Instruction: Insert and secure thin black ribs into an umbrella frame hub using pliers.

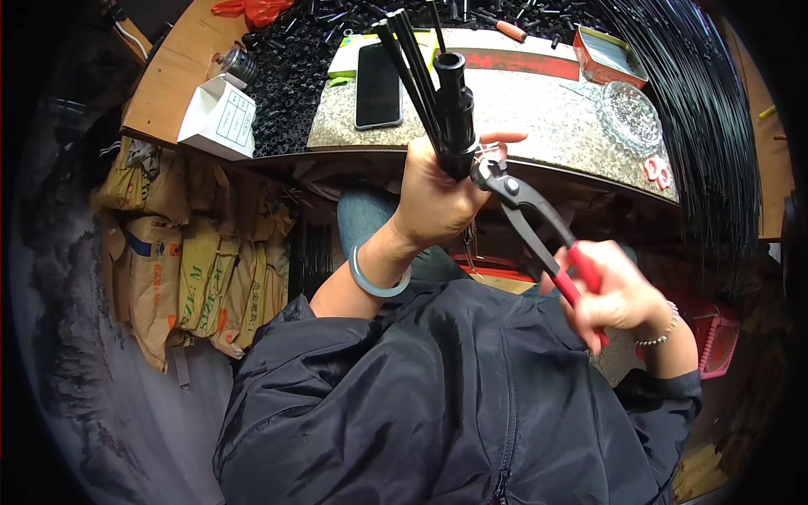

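My left hand [444,195] is closed around a bundle of black rods with a thick hollow tube [455,105], raised in front of the table edge. The thin rods fan up and to the left of the tube. One left finger stretches to the right, past the bundle. My right hand [619,290] grips red-handled pincers [528,210] by both handles. Their dark jaws meet the lower right side of the bundle, close to my left fingers, where some thin wire shows. Whether the jaws bite on the wire cannot be made out.
On the table lie a dark phone [379,87], a white box [220,118], heaps of small black parts [290,76], a glass dish [629,118] and a red open box [602,55]. Long black rods [707,126] hang over the right edge. Brown sacks [156,278] stand at left.
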`<state>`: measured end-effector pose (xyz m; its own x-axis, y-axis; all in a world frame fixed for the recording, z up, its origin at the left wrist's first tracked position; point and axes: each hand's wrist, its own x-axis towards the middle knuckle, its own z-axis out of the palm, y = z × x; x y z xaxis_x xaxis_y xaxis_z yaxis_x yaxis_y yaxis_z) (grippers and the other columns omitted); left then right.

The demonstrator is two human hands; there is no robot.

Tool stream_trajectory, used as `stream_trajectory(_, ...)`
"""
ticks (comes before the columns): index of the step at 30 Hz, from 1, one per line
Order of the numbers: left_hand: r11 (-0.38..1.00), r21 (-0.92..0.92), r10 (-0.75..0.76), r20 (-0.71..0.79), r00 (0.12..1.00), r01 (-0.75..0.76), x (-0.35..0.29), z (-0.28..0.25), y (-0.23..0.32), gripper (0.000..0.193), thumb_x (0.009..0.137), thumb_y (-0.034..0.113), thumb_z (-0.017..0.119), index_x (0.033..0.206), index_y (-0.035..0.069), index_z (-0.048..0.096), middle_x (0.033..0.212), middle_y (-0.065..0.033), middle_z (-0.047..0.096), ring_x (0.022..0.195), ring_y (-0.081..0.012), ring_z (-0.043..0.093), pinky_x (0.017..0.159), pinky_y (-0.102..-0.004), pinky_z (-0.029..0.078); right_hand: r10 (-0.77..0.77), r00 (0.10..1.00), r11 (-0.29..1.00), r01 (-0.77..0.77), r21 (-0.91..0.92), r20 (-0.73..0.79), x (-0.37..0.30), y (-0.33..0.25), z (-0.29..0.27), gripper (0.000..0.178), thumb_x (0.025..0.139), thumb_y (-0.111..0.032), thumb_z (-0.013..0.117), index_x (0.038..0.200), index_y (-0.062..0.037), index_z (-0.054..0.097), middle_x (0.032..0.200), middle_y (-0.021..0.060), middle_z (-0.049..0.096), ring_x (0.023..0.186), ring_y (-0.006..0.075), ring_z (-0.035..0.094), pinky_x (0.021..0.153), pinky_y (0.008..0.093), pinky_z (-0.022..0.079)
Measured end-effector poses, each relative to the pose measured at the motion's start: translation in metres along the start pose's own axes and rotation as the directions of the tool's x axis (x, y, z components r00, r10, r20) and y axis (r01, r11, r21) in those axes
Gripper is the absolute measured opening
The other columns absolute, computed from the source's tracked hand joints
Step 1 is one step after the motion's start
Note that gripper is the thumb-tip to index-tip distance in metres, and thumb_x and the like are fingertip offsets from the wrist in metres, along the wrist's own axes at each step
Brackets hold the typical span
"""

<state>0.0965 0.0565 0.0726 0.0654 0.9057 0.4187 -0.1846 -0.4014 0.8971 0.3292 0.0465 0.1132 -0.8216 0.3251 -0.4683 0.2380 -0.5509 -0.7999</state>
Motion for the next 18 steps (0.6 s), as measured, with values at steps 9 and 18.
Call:
stream_trajectory(9, 0.998, -0.056, -0.010, 0.032, 0.999, 0.011, -0.004, -0.001, -0.002, 0.032, 0.079, -0.010, 0.044, 0.110, -0.012, 0.055, 0.066, 0.0024, 0.049, 0.049, 0.0003, 0.041, 0.041, -0.0150, 0.028, -0.290, 0.936, 0.797, 0.121, -0.592, -0.199, 0.005, -0.003, -0.001, 0.036, 0.078, 0.000, 0.062, 0.111, 0.0021, 0.046, 0.064, 0.0075, 0.056, 0.051, 0.0156, 0.057, 0.047, 0.0278, 0.046)
stream_trajectory(18, 0.992, 0.060, -0.111, -0.030, 0.993, 0.113, -0.008, -0.001, -0.002, 0.031, 0.078, -0.012, 0.044, 0.106, -0.009, 0.059, 0.067, 0.0012, 0.054, 0.046, 0.0002, 0.043, 0.040, -0.0148, 0.031, -0.546, 0.834, 0.461, 0.222, -0.859, -0.077, 0.015, 0.005, -0.002, 0.049, 0.085, -0.001, 0.052, 0.132, -0.0043, 0.039, 0.092, 0.0139, 0.053, 0.077, 0.0247, 0.052, 0.075, 0.0290, 0.043)
